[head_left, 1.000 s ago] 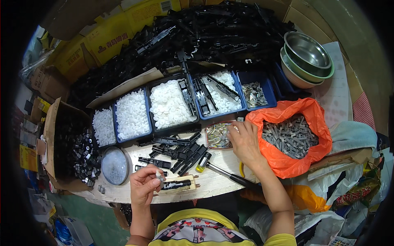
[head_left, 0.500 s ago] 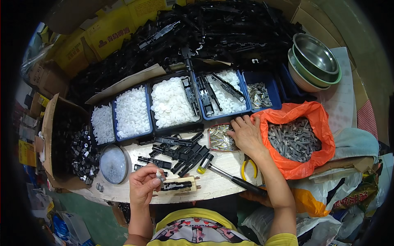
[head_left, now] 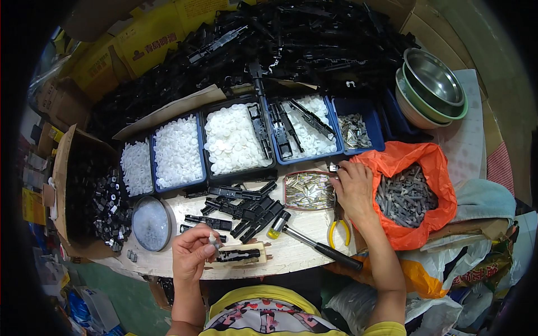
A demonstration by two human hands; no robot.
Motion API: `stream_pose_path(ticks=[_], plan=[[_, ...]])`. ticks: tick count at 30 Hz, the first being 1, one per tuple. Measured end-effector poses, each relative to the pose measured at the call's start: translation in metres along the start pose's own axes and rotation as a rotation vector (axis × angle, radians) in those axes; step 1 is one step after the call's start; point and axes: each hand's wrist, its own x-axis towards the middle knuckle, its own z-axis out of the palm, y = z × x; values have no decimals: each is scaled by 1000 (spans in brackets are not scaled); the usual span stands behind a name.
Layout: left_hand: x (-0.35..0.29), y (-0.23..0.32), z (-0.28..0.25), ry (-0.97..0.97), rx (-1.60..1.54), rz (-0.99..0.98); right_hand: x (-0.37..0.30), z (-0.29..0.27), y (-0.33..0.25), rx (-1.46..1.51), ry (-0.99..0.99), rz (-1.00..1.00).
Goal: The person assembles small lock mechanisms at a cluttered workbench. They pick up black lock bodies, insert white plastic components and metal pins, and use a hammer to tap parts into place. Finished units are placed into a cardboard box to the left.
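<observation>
My left hand (head_left: 191,253) pinches a small whitish-grey plastic part (head_left: 213,242) between thumb and fingers. Just right of it, a cream-coloured block (head_left: 260,253) on the table's near edge holds a black mechanism (head_left: 240,255). My right hand (head_left: 355,190) is spread palm down between a shallow tray of metal pins (head_left: 309,189) and an orange plastic bag (head_left: 449,187), its thumb by the tray's right rim. Beside its fingertips lies a small dark-and-metal piece (head_left: 334,168). Yellow-handled pliers (head_left: 339,232) lie under and in front of this hand.
A hammer (head_left: 314,242) lies across the front right. Black mechanisms (head_left: 246,207) are piled mid-table. Blue bins of white parts (head_left: 238,137) stand behind, before a large black heap (head_left: 314,45). A round dish (head_left: 152,224) sits left; nested bowls (head_left: 431,78) stand far right.
My right hand has drawn back off the tray of pins and moved right and nearer, uncovering the tray's right side. My left hand still holds the plastic part, shifted slightly left.
</observation>
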Motion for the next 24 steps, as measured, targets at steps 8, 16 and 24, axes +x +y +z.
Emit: stream_pose_path(ticks=[8,16,24], plan=[[2,1,-3,17,-9,-9,1,0,12,90,166,114],[2,-1,-12,31,-12,10,2,-7,12,12,170,185],[8,-3,-7,8,-22,5,14,6,-16,-92,-18,22]])
